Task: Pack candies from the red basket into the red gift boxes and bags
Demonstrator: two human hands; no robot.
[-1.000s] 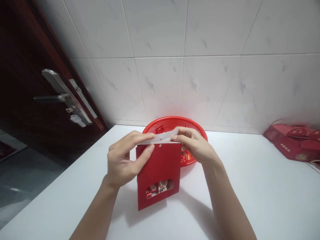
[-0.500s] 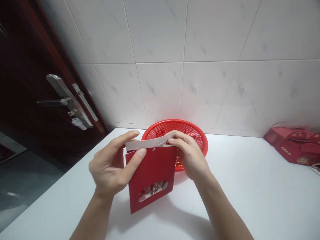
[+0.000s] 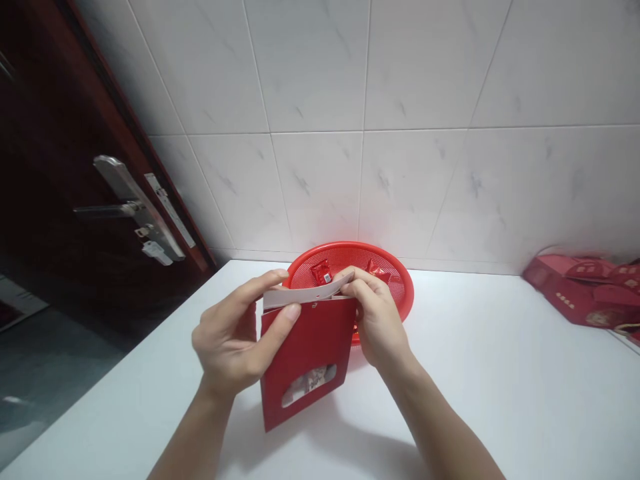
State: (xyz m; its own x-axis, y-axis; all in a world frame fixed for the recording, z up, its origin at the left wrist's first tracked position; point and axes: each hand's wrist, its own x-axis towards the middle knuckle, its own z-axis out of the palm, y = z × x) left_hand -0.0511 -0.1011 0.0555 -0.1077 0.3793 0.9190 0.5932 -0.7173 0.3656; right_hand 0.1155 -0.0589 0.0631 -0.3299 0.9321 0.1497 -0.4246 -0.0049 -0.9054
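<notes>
A red paper gift bag (image 3: 313, 340) with an oval clear window near its bottom is held upright over the table, slightly tilted. Through the window something pale with dark writing shows. My left hand (image 3: 240, 333) grips the bag's upper left edge, thumb on the red front and fingers behind the whitish top flap (image 3: 300, 295). My right hand (image 3: 377, 313) pinches the right end of that flap at the upper right corner. Behind the bag stands a red mesh basket (image 3: 407, 293), partly hidden, with red wrapped packets (image 3: 321, 272) in it.
Folded dark-red printed cartons (image 3: 585, 287) lie at the right against the tiled wall (image 3: 415, 187). The white table (image 3: 475, 353) ends at a diagonal edge on the left. Beyond it is a dark door with a metal handle (image 3: 107, 211) and hanging keys.
The bag and both hands have shifted slightly; my left hand has moved a little right. My right fingers have bent the flap's right end further. Both hands keep their hold.
</notes>
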